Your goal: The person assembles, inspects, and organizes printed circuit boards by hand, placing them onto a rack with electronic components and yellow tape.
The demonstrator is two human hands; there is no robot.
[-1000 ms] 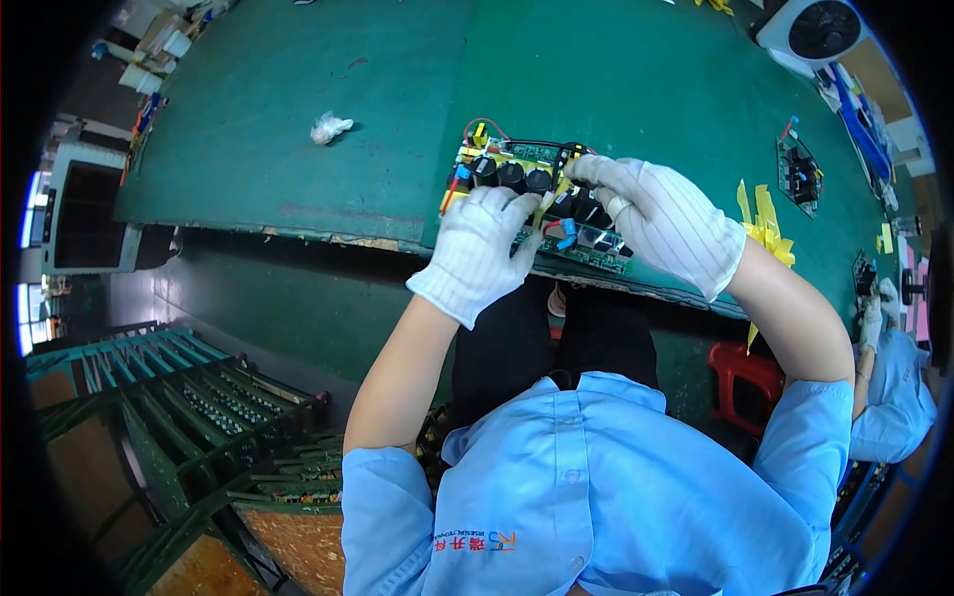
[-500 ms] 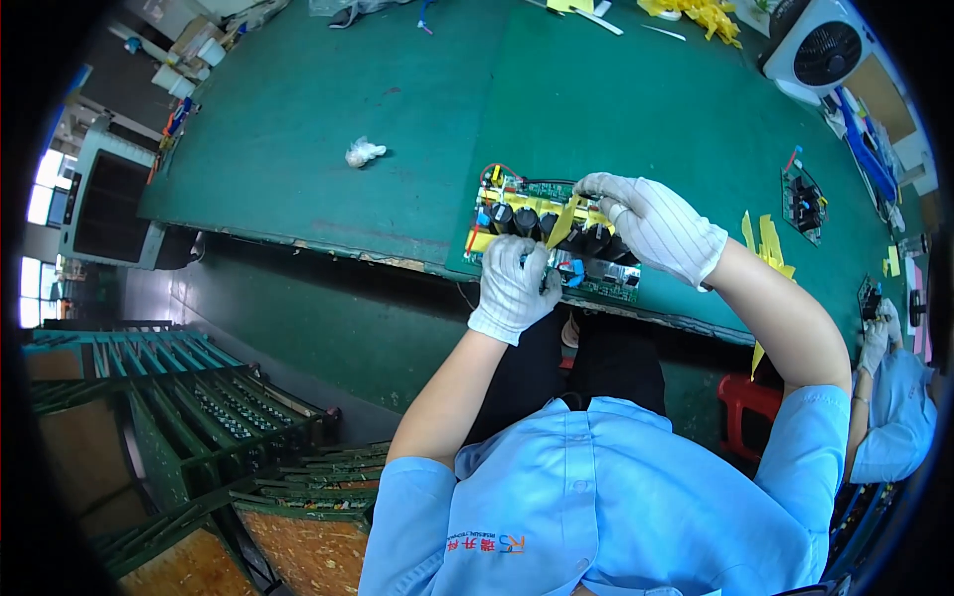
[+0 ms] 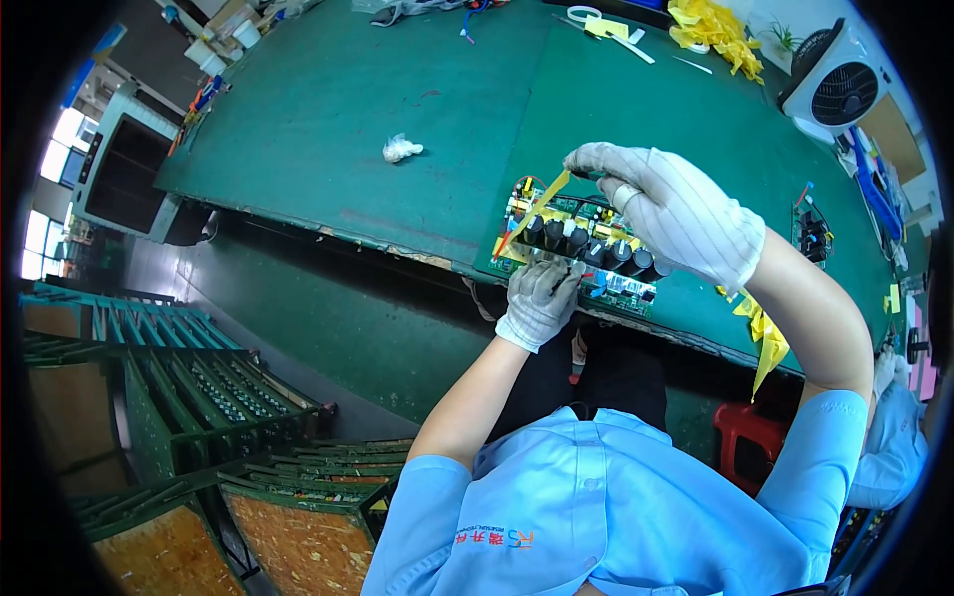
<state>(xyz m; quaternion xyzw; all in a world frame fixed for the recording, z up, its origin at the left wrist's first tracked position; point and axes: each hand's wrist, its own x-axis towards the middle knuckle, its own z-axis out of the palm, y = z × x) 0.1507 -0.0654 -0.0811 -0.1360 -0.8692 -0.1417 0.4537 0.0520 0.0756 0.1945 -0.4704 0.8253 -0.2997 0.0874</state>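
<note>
A circuit board point(image 3: 641, 291) with a row of black cylindrical capacitors point(image 3: 596, 254) lies at the near edge of the green table. My left hand point(image 3: 542, 300), in a white striped glove, has its fingers curled on the board's near left edge. Above the board's right half is my right hand point(image 3: 681, 209), also gloved, with a strip of yellow tape point(image 3: 537, 211) pinched at its fingertips. The strip slants taut from there down to the board's left end. The right glove hides part of the board's far right side.
Yellow tape strips point(image 3: 763, 336) hang over the table edge to the right. A second circuit board point(image 3: 812, 236) lies beyond my right forearm. A white wad point(image 3: 401, 149), a heap of yellow tape point(image 3: 717, 38) and a fan point(image 3: 845, 91) are farther off. Another person's gloved hand point(image 3: 887, 371) shows at far right.
My right hand has lifted away from the board, drawing up the yellow tape, which now shows as a longer strip. My left hand stays at the near edge. The whole view has shifted slightly.
</note>
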